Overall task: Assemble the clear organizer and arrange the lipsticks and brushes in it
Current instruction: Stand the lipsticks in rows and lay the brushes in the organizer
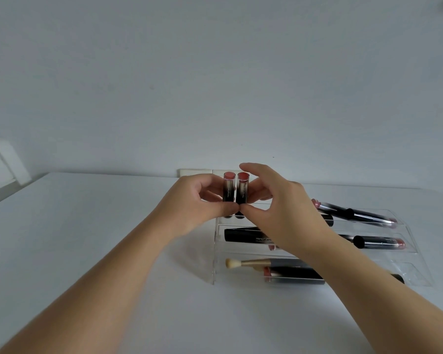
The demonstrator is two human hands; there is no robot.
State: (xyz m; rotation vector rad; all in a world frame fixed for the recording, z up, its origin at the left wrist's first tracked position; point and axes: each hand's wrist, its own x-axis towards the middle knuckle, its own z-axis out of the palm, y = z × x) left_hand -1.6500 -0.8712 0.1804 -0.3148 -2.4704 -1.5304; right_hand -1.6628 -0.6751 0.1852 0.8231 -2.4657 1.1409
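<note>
A pale wall (215, 72) is filling the upper half of the view, and a white table (74, 226) is stretching across the lower half, its far edge meeting the wall. At the left edge, a white ledge (0, 162) is jutting out beside the table.

On the table, right of centre, the clear organizer (417, 256) is standing with three stepped rows rising toward the wall. Two bare forearms are reaching in from the bottom corners and meeting over its back left corner.

The left hand (197, 200) is curling its fingers around one upright lipstick (228, 187), with the thumb in front and the fingers behind. The right hand (279, 200) is gripping a second upright lipstick (243, 189) the same way, its thumb tip touching the left thumb tip. The two black tubes are standing side by side, touching or nearly so, pink tops up, with their bases down at the left end of the back row; the thumbs are hiding whether they are resting on its floor.

In the back row, to the right, a long black and silver brush (356, 213) is lying tilted across the row. In the middle row, a black tube (243, 235) is lying on the left and a pink-ended lipstick (379, 242) on the right. In the front row, a brush with pale bristles (243, 263) is lying along the row, and a lipstick with a pink end (292, 275) is lying just in front of it.
</note>
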